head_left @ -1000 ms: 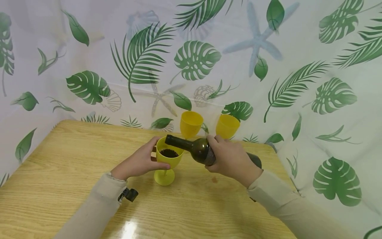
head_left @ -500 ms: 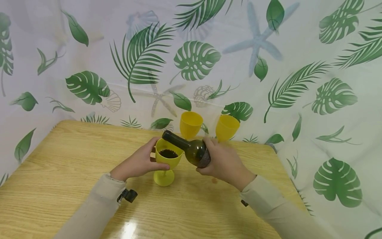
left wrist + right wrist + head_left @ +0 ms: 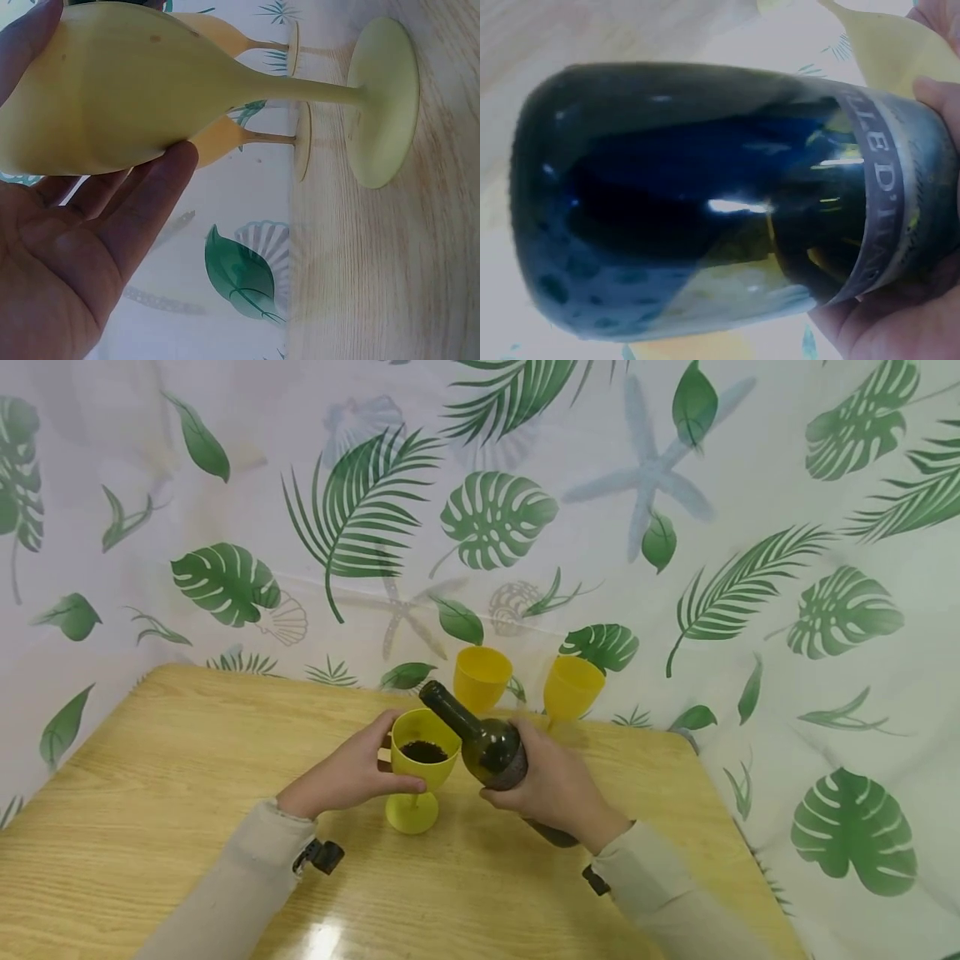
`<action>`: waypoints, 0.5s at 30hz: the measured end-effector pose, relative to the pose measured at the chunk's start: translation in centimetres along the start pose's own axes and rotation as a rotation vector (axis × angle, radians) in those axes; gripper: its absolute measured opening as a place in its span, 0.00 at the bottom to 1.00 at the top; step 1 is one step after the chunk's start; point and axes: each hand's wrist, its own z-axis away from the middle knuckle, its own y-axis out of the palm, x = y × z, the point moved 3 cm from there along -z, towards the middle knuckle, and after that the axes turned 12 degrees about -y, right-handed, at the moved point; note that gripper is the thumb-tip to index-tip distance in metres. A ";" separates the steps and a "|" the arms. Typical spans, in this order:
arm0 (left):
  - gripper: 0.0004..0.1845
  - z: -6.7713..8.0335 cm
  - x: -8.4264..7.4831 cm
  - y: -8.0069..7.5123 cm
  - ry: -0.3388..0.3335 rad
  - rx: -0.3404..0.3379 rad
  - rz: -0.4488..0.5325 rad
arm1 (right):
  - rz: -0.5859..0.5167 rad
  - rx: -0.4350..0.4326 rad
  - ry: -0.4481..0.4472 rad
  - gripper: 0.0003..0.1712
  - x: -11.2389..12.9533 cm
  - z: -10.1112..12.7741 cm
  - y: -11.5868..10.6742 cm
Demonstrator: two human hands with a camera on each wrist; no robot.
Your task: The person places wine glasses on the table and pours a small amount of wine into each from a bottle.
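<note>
1. Head view: wooden table (image 3: 150, 793), wide bare surface at left of frame; right edge runs close beside the right sleeve.
2. Left hand (image 3: 348, 774), fingers curled round the front goblet (image 3: 423, 752), upright at table centre, dark contents inside.
3. Bottle (image 3: 480, 745), gripped round its body by the right hand (image 3: 551, 781); long axis slants, neck pointing upper left, mouth above the goblet's far rim.
4. Two yellow goblets (image 3: 482, 677) (image 3: 572, 687) at the far edge, against the leaf-print curtain (image 3: 675, 527).

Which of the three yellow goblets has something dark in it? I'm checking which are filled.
The nearest goblet, held by the left hand beside the bottle. The two back goblets stand untouched by the curtain.
</note>
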 end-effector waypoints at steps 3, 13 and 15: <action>0.45 0.1 0.0 0.1 -0.003 -0.001 0.005 | -0.051 -0.021 0.022 0.49 -0.2 0.2 0.6; 0.45 0.1 0.0 0.2 -0.007 -0.012 0.006 | -0.222 -0.119 0.061 0.49 -0.9 0.5 1.7; 0.45 0.1 0.0 0.1 -0.006 -0.017 -0.001 | -0.252 -0.150 0.066 0.50 -1.2 0.5 1.8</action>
